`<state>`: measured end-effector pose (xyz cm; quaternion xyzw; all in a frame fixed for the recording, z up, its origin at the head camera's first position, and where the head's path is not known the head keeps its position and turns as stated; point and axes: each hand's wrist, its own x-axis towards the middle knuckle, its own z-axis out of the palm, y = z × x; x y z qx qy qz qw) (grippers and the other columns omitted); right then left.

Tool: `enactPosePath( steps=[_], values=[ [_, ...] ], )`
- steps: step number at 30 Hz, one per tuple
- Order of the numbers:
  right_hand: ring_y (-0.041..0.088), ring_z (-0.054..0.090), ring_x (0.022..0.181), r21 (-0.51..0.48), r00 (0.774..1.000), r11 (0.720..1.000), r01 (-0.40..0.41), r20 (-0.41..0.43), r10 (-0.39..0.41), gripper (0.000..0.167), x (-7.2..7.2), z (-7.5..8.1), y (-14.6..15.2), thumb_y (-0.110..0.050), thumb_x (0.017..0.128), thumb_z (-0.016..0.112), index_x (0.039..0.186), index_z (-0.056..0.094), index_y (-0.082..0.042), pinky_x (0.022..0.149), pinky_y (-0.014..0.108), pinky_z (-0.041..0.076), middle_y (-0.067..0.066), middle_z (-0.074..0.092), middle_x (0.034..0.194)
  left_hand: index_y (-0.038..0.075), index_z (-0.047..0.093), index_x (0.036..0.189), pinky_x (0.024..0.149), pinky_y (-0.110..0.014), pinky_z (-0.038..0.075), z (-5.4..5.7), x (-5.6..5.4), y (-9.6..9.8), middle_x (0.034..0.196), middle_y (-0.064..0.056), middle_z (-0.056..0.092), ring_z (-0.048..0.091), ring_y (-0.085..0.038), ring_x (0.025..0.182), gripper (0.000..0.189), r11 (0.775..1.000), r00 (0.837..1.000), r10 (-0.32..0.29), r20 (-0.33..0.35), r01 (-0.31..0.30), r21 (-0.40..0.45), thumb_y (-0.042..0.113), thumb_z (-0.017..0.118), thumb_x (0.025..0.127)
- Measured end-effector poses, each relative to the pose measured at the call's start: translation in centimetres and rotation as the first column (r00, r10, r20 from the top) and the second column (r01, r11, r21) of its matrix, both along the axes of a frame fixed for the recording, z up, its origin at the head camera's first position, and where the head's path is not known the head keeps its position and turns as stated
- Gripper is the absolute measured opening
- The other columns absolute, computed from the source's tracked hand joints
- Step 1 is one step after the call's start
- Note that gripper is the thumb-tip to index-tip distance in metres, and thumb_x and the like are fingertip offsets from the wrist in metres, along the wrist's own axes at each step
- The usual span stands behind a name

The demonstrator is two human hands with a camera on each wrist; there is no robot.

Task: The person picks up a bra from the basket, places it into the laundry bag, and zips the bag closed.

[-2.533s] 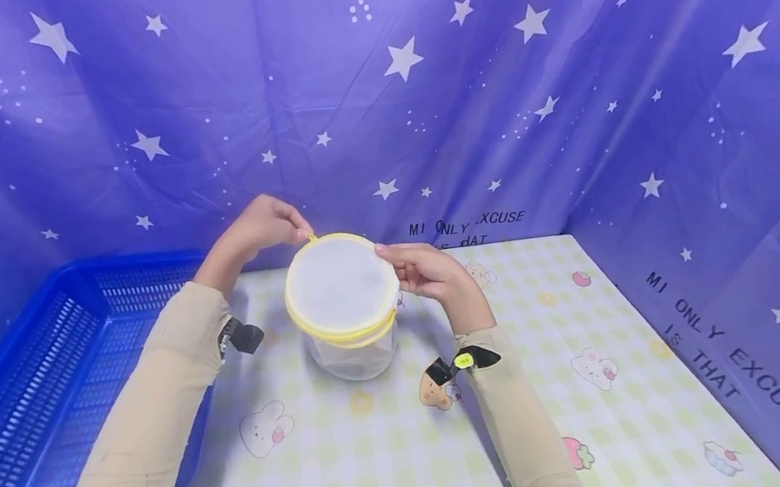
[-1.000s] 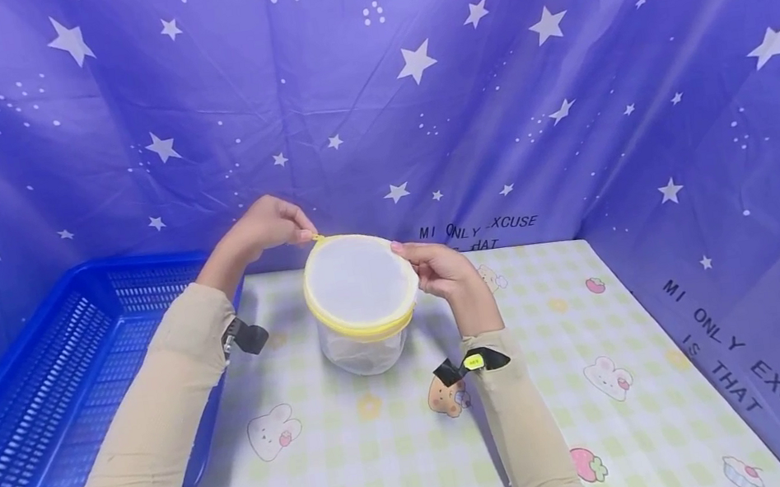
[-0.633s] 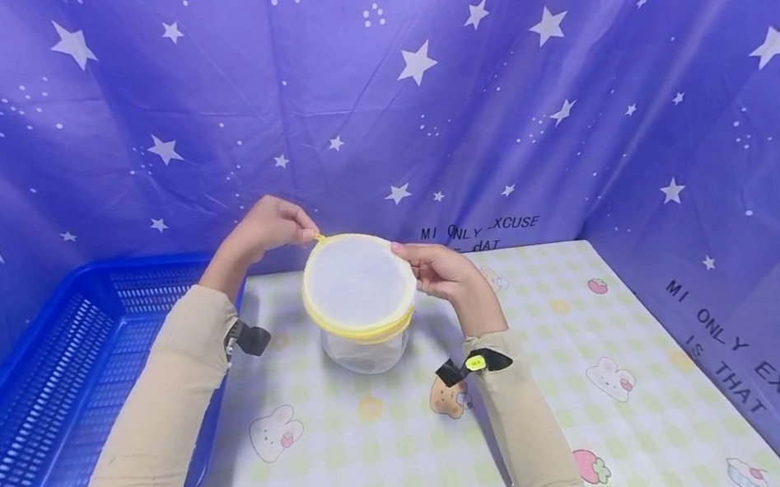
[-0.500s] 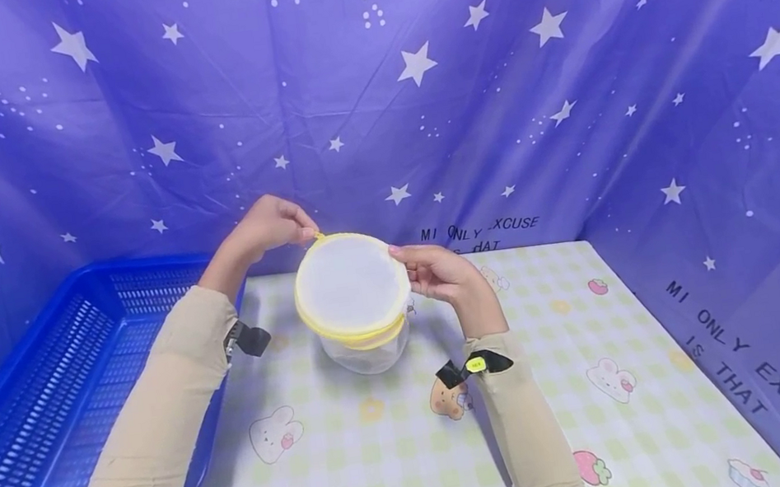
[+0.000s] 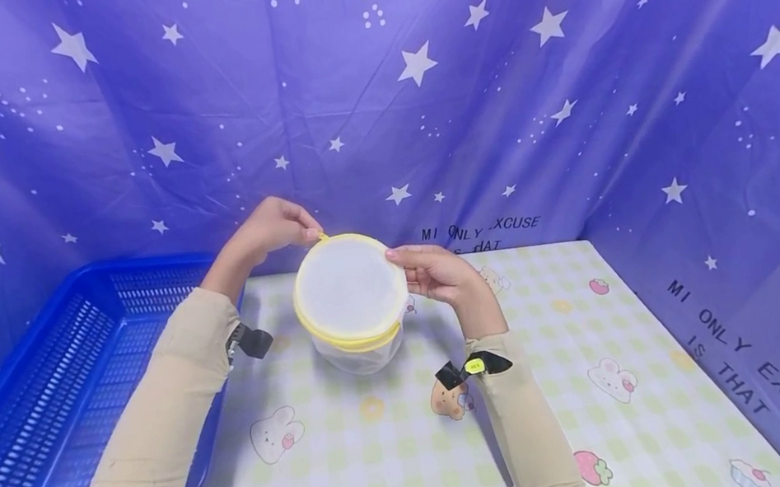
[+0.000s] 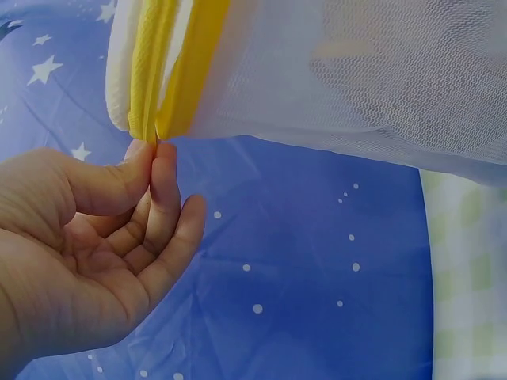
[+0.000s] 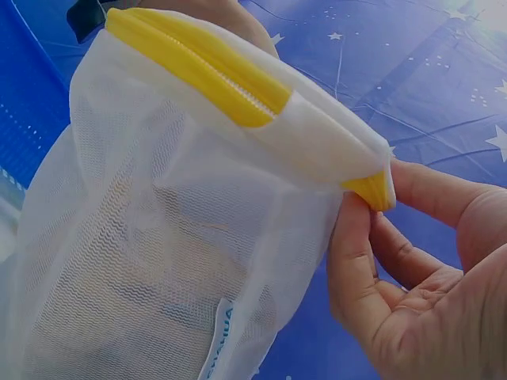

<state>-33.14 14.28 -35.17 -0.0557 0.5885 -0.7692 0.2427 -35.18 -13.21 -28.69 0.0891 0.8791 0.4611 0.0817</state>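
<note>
A round white mesh laundry bag [image 5: 349,287] with a yellow zip band around its top stands upright on the table in the head view. At the far left of its rim, my left hand [image 5: 280,224] pinches the end of the yellow zip band [image 6: 145,75] between thumb and forefinger. Whether a zip puller lies in that pinch I cannot tell. On the right side, my right hand [image 5: 437,270] pinches the bag's rim beside a short yellow end tab [image 7: 372,190]. A label [image 7: 220,336] with blue letters shows on the mesh side in the right wrist view. Nothing distinct shows inside the bag.
A blue plastic basket [image 5: 76,275] with slotted walls stands left of the bag, partly behind the left sleeve. Under everything lies a checked tablecloth [image 5: 398,459] with cartoon prints. A purple star-printed curtain [image 5: 337,76] hangs behind and along the right side.
Over the last second the bag's top has shifted slightly left and tipped a little toward the camera. My right hand has followed it slightly. Both hands keep their pinch on the bag.
</note>
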Motion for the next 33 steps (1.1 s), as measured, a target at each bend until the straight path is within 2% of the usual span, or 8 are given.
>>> enactPosePath(
  steps=[3,8,15,20,25,33],
  values=[
    [0.013,0.073,0.074,0.0,1.0,1.0,0.016,-0.004,-0.016,0.029,-0.02,-0.13,0.02,-0.003,0.104,0.051,0.089,0.074,-0.012,0.07,0.024,0.062,0.002,0.075,0.085,-0.006,0.072,0.108,0.111,-0.054,0.045,-0.19,-0.07,0.02,0.111,-0.02,0.073,0.061,-0.035,0.116,0.02,1.0,1.0,-0.006,0.001,0.006,0.004,0.006,0.069,0.093],
    [0.011,0.072,0.071,-0.017,0.999,0.999,0.047,-0.004,-0.047,0.031,0.09,0.01,-0.05,0.002,0.103,0.05,0.086,0.075,-0.009,0.067,0.022,0.061,0.002,0.075,0.081,-0.006,0.072,0.107,0.108,-0.053,0.049,-0.24,-0.15,0.05,0.105,-0.017,0.074,0.064,-0.031,0.106,0.019,1.0,1.0,0.001,-0.003,-0.001,0.005,0.006,0.069,0.093],
    [0.012,0.072,0.069,-0.055,0.998,0.997,0.059,0.008,-0.059,0.032,0.05,0.4,0.0,0.003,0.102,0.05,0.084,0.075,-0.007,0.065,0.021,0.06,0.004,0.075,0.079,-0.005,0.072,0.103,0.106,-0.053,0.05,0.06,-0.23,0.09,0.094,-0.01,0.075,0.065,-0.028,0.098,0.015,1.0,1.0,0.018,-0.005,-0.017,0.015,0.005,0.069,0.093],
    [0.013,0.072,0.068,-0.062,0.996,0.994,0.087,0.034,-0.085,0.031,-0.08,0.54,0.0,0.004,0.102,0.052,0.083,0.075,-0.006,0.064,0.022,0.061,0.005,0.075,0.078,-0.005,0.072,0.1,0.107,-0.053,0.05,0.21,-0.22,0.04,0.092,-0.01,0.075,0.067,-0.029,0.098,0.012,1.0,1.0,0.021,-0.001,-0.021,0.011,0.003,0.068,0.092],
    [0.013,0.071,0.067,-0.061,0.993,0.992,0.108,0.051,-0.105,0.03,-0.04,0.45,0.11,0.004,0.101,0.053,0.083,0.074,-0.005,0.064,0.022,0.061,0.005,0.074,0.077,-0.005,0.072,0.1,0.107,-0.053,0.05,0.12,-0.12,-0.09,0.089,-0.009,0.075,0.068,-0.035,0.103,0.012,1.0,1.0,0.018,0.007,-0.018,-0.005,0.004,0.067,0.093],
    [0.013,0.072,0.067,-0.079,0.993,0.991,0.109,0.059,-0.104,0.031,0.05,0.52,0.37,0.004,0.102,0.051,0.083,0.074,-0.005,0.064,0.022,0.061,0.005,0.074,0.077,-0.004,0.073,0.1,0.108,-0.055,0.048,-0.09,-0.33,-0.43,0.087,-0.008,0.075,0.068,-0.04,0.106,0.012,1.0,1.0,0.013,0.008,-0.013,-0.001,0.005,0.068,0.093]
  ],
)
